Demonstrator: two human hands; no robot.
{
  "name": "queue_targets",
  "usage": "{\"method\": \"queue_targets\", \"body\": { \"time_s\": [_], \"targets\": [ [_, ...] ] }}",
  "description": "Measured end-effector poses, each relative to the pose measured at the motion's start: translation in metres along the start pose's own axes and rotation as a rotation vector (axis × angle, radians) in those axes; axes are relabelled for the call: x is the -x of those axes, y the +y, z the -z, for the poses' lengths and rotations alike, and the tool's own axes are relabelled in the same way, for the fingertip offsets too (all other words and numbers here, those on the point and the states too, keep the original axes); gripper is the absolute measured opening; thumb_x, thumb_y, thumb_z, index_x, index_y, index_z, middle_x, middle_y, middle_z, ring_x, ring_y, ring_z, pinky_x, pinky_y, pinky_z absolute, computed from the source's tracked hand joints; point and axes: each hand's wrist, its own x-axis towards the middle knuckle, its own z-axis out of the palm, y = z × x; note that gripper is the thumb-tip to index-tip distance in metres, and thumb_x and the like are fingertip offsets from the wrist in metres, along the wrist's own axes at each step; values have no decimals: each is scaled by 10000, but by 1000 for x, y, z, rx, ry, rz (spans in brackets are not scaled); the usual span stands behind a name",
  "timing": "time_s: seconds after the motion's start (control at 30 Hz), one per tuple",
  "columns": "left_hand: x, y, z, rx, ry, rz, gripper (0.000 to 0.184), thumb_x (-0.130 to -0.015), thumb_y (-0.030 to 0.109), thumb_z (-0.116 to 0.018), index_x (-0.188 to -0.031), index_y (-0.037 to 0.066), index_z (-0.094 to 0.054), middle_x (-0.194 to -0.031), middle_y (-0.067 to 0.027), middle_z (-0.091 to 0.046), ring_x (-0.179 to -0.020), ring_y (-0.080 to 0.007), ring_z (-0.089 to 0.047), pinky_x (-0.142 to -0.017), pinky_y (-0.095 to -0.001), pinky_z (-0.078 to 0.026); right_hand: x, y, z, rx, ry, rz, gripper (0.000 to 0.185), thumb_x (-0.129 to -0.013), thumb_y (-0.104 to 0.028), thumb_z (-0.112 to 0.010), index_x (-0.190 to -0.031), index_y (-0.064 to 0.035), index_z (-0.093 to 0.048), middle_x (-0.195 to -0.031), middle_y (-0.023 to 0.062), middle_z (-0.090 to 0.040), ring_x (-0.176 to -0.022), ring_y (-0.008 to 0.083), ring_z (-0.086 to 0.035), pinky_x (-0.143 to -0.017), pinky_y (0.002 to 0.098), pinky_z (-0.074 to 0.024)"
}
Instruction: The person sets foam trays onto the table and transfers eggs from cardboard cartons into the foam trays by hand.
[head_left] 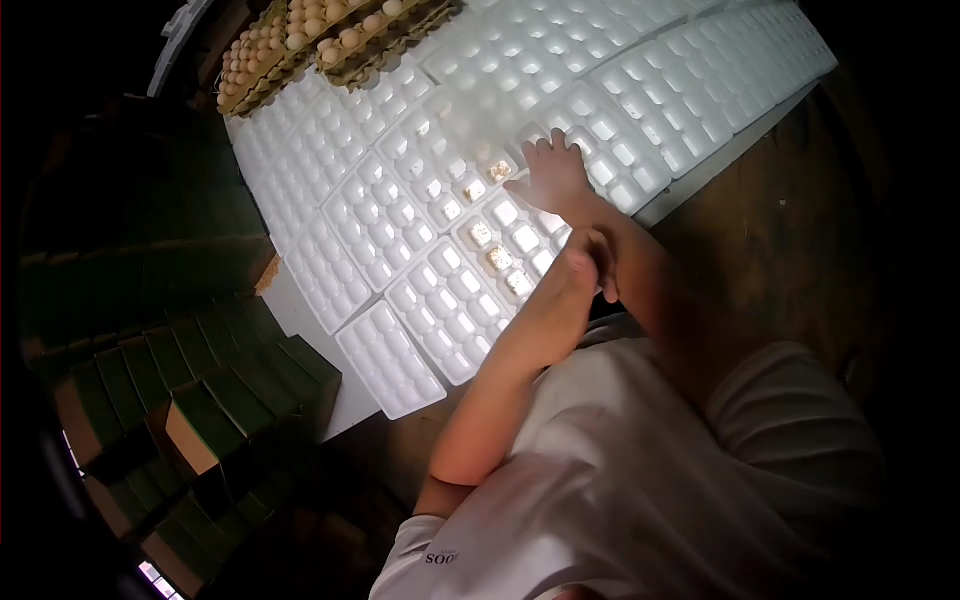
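My right hand (556, 178) reaches over white foam trays (372, 215) with its fingers spread, holding nothing that I can see. It is over or on the cells of one tray; whether it touches them I cannot tell. Close by, a few cells show brown-speckled patches (500, 258). Nearer my body, my left hand (588, 262) is bent with curled fingers beside my right forearm. Its palm faces away, so anything inside it is hidden. Contact between this hand and the forearm is unclear.
Brown pulp trays (350, 72) full of eggs (310, 28) sit at the far left of the table (365, 400). Foam trays cover most of its top, side by side. Dark green boxes (210, 415) are stacked left of the table. Wooden flooring (745, 205) shows at right.
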Motion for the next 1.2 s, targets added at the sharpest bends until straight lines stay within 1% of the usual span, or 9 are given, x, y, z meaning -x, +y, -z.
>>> {"method": "queue_targets", "body": {
  "time_s": [0.17,0.33,0.4,0.57,0.7,0.87,1.03,1.1,1.2],
  "targets": [
    [-5,-41,53,-292,454,62,974,-1018,808,-119,-1355,12,-566,-1268,-118,-598,-1152,-234,-577,-1033,-405,-378,0,1,-1,9,-1,-9,857,-906,-702,-611,-1496,-89,-513,-1302,133,-613,-1307,344,-457,-952,511,-471],
    [-14,-22,-5,-195,-169,-516,1008,-998,813,-244,-1456,-28,-562,-1509,-251,-531,-1454,-524,-398,-1197,-577,-303,-2,0,3,27,-2,5,798,-924,-703,-587,-1433,-90,-542,-1331,121,-620,-1336,337,-446,-963,500,-474],
    [-33,-52,-50,-96,-284,-944,922,-1041,711,-267,-1476,-60,-524,-1524,-303,-516,-1452,-462,-451,-1249,-529,-257,0,0,2,21,3,17,796,-925,-713,-579,-1407,-80,-559,-1333,121,-631,-1350,340,-440,-947,516,-482],
    [5,-120,62,-1189,241,43,625,-1070,507,-438,-1457,41,-591,-1513,-269,-545,-1423,-431,-496,-1195,-544,-353,-2,1,-8,36,98,46,784,-914,-707,-611,-1352,-57,-589,-1301,138,-647,-1324,353,-459,-939,532,-486],
    [134,-126,58,-374,864,-47,632,-1106,510,-355,-1465,45,-587,-1453,-257,-600,-1381,-434,-538,-1177,-444,-396,-3,5,-2,51,34,80,782,-933,-666,-613,-1368,-17,-574,-1278,165,-651,-1306,398,-477,-946,532,-505],
    [298,-166,-17,-1052,1007,690,429,-1040,437,-556,-1162,65,-733,-1126,-156,-737,-1052,-383,-682,-908,-489,-531,-3,-2,-10,-26,65,99,778,-943,-591,-646,-1422,11,-530,-1376,189,-614,-1397,474,-414,-1026,620,-467],
    [355,-318,-182,-79,1864,878,464,-1036,434,-560,-1227,44,-725,-1196,-251,-720,-1117,-425,-686,-929,-505,-551,-15,11,-33,189,167,133,786,-1010,-639,-524,-1557,-83,-423,-1410,137,-620,-1237,433,-555,-947,568,-544],
    [342,-372,-261,89,1654,1342,415,-1071,351,-463,-1149,67,-757,-1201,-239,-721,-1082,-393,-709,-921,-536,-546,2,-1,-13,227,176,111,737,-1012,-605,-553,-1535,-92,-475,-1400,128,-644,-1198,413,-613,-955,532,-549],
    [322,-409,-364,426,1434,1500,379,-1054,349,-493,-1155,101,-761,-1193,-192,-724,-1076,-364,-705,-887,-534,-540,-71,56,-119,234,390,140,867,-928,-756,-569,-1565,-171,-507,-1619,238,-421,-1537,462,-269,-1192,681,-263]
  ]
}}
